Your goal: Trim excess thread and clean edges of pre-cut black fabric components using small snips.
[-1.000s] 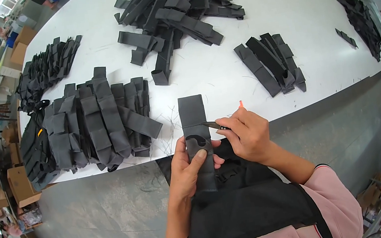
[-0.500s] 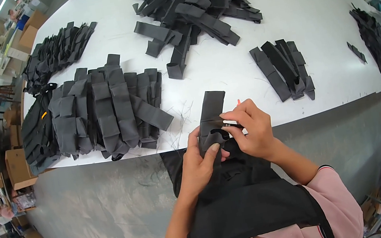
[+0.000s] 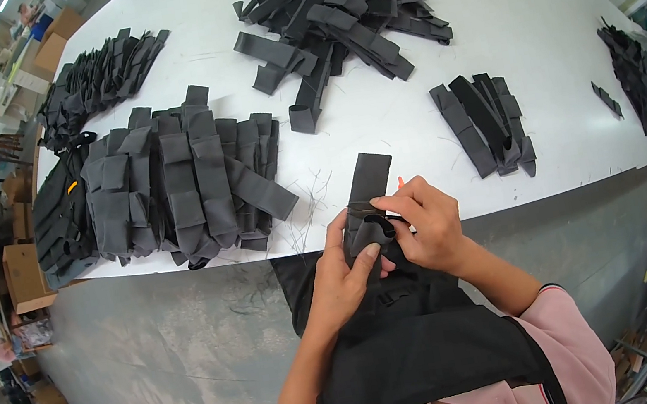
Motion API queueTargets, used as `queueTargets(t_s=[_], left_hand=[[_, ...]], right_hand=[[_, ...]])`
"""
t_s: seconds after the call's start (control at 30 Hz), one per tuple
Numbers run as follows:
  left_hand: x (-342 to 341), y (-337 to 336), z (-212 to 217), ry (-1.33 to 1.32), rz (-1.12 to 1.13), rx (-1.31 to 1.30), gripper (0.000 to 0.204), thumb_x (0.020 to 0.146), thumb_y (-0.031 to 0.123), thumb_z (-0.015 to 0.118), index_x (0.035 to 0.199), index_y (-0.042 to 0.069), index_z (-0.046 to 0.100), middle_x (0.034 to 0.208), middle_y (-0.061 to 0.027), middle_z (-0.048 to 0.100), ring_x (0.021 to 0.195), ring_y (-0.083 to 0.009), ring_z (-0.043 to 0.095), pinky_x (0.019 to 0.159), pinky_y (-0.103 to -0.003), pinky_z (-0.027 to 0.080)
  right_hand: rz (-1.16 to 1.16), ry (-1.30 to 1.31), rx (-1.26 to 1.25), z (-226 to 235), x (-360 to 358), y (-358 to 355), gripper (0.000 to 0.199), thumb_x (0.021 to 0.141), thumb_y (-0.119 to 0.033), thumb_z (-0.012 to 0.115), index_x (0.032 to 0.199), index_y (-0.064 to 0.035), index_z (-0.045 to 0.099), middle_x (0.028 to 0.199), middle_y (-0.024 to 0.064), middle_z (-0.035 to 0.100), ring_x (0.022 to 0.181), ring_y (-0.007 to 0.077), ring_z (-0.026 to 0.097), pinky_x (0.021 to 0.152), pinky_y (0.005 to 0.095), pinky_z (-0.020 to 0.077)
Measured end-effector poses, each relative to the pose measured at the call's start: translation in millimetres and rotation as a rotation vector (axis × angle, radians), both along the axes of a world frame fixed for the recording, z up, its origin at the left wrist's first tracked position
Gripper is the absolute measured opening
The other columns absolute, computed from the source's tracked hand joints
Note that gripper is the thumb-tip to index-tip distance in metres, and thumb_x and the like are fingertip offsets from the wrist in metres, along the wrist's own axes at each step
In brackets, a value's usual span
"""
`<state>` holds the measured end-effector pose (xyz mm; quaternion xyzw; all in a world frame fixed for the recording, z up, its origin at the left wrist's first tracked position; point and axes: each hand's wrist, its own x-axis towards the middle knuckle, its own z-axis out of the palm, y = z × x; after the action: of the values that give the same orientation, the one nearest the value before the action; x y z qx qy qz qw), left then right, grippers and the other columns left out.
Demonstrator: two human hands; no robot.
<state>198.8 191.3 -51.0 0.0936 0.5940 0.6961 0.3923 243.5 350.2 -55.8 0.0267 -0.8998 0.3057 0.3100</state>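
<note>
Just past the table's near edge, my left hand [image 3: 338, 282] grips a dark grey fabric strip [image 3: 370, 175], its thumb pressed on a folded loop of the cloth. The strip's flat upper end points away from me. At its right side my right hand [image 3: 433, 229] is closed, thumb and forefinger pinched at the fold. Between those fingers sits a slim tool, mostly hidden; only its orange end [image 3: 400, 182] sticks out above the hand. Its kind is too covered to tell.
On the white table [image 3: 361, 117] lie a large heap of grey strips [image 3: 349, 10], rows of strips [image 3: 195, 183] at left, a small group [image 3: 488, 127] at right and a dark bundle [image 3: 636, 80] at the far right. Loose threads [image 3: 311, 200] lie near the edge. Cardboard boxes [image 3: 27, 275] stand left.
The loop of cloth now stands more open beneath my fingers, and the strip has shifted slightly right. My right fingertips have moved a little closer over the fold. The view has shifted slightly.
</note>
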Motion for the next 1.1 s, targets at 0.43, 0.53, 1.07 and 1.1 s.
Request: queueTargets(t_s=[0.43,0.53,1.07,1.1], left_hand=[[2,-2,-1,0.003,-0.016,-0.017,0.055,0.089,0.003,0.053,0.136,-0.002,0.025,0.095,-0.0138,0.061,0.071,-0.0156,0.062,0.066,-0.027,0.051],[-3,-3,-5,-0.164,0.041,0.105,0.055,0.089,0.003,0.051,0.137,0.001,0.024,0.104,-0.0168,0.059,0.075,-0.0191,0.063,0.068,-0.03,0.052],[-46,-8,-23,-0.403,0.364,0.251,0.032,0.094,0.026,0.051,0.118,0.009,0.038,0.111,-0.0152,0.055,0.091,-0.0226,0.058,0.076,-0.041,0.054],[-47,-8,-22,-0.422,0.381,0.241,0.03,0.094,0.026,0.049,0.118,0.01,0.04,0.11,-0.0141,0.055,0.092,-0.0223,0.058,0.075,-0.041,0.054]], right_hand=[[-0.047,-0.008,-0.023,-3,1,-4,0.028,0.062,0.0,0.068,0.089,-0.0051,0.064,0.071,0.0055,0.051,0.054,0.0216,0.053,0.047,0.0312,0.0419],[-0.068,-0.062,-0.245,1,-4,-8,0.023,0.066,0.0,0.067,0.089,-0.0037,0.064,0.073,0.0069,0.051,0.055,0.0205,0.053,0.047,0.0304,0.0415],[0.178,-0.412,-0.252,-2,43,-12,0.023,0.069,-0.008,0.072,0.09,-0.0068,0.062,0.077,0.0063,0.047,0.058,0.0222,0.05,0.052,0.0307,0.0408],[0.185,-0.406,-0.243,-3,44,-13,0.023,0.069,-0.009,0.072,0.09,-0.0068,0.062,0.077,0.0063,0.047,0.059,0.0224,0.051,0.052,0.031,0.0407]])
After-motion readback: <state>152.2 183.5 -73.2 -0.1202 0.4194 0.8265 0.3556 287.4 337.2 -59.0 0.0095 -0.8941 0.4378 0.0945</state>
